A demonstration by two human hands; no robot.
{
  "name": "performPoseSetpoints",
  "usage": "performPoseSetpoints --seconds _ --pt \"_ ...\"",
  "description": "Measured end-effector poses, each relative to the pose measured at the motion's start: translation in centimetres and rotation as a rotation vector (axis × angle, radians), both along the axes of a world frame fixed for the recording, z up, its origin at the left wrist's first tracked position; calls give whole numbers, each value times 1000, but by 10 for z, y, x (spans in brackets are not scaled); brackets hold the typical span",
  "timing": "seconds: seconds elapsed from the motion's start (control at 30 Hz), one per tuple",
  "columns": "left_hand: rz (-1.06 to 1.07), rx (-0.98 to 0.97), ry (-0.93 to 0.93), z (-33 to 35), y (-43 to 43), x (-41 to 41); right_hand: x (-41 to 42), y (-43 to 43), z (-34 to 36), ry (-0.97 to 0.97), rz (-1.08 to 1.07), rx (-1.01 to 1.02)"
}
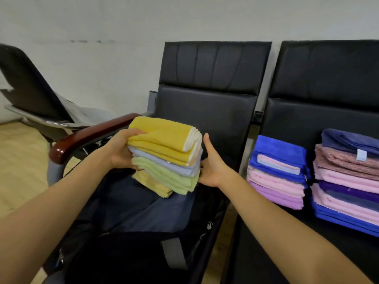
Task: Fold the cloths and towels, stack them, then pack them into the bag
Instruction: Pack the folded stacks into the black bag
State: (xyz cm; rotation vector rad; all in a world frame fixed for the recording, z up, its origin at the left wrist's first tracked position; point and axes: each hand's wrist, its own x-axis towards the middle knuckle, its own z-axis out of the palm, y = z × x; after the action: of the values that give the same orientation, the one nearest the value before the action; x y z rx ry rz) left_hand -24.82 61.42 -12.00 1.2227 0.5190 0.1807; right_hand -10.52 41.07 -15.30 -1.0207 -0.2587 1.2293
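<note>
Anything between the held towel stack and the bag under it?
Nothing visible. The left hand and right hand hold the stack directly above the bag, with open air between. Dark blue fabric shows just beneath the stack; whether it is bag lining or contents is unclear.
</note>
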Motion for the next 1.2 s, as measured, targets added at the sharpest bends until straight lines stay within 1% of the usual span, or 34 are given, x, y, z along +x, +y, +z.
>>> performPoseSetpoints --seconds 0.13,0.2,0.43,0.57,0.7,0.77,0.87,0.97,1.03,1.13,1.17,1.2 --pt "28 -1 45 -19 19 -7 -7 29 -6 -98 87 25" --pt "66 -4 84 -33 29 -10 -12 45 -20 -123 56 -1" --pt "131 41 224 -82 60 -17 -33 103 -95 -79 -72 -191" --pt "182 45 285 -108 76 -7 -36 122 -126 -56 -108 -252" --pt "301 -2 267 -133 100 7 -36 143 -137 -81 -156 -283" --pt "355 -22 201 -134 96 12 -28 160 -148 -85 -209 -294" --pt "456 -65 142 -140 89 21 -12 181 -177 -116 -220 -335" --pt "508 -98 154 -154 89 27 -16 179 -178 -144 -223 -341" --pt "530 -143 232 -155 83 29 -24 170 -163 -185 -198 -361" --pt "450 -196 361 -141 57 24 -31 153 -144 -274 -146 -421" --pt "418 -217 375 -142 52 23 -32 148 -139 -341 -151 -455" --pt "390 -240 359 -144 49 22 -33 141 -134 -463 -173 -503"
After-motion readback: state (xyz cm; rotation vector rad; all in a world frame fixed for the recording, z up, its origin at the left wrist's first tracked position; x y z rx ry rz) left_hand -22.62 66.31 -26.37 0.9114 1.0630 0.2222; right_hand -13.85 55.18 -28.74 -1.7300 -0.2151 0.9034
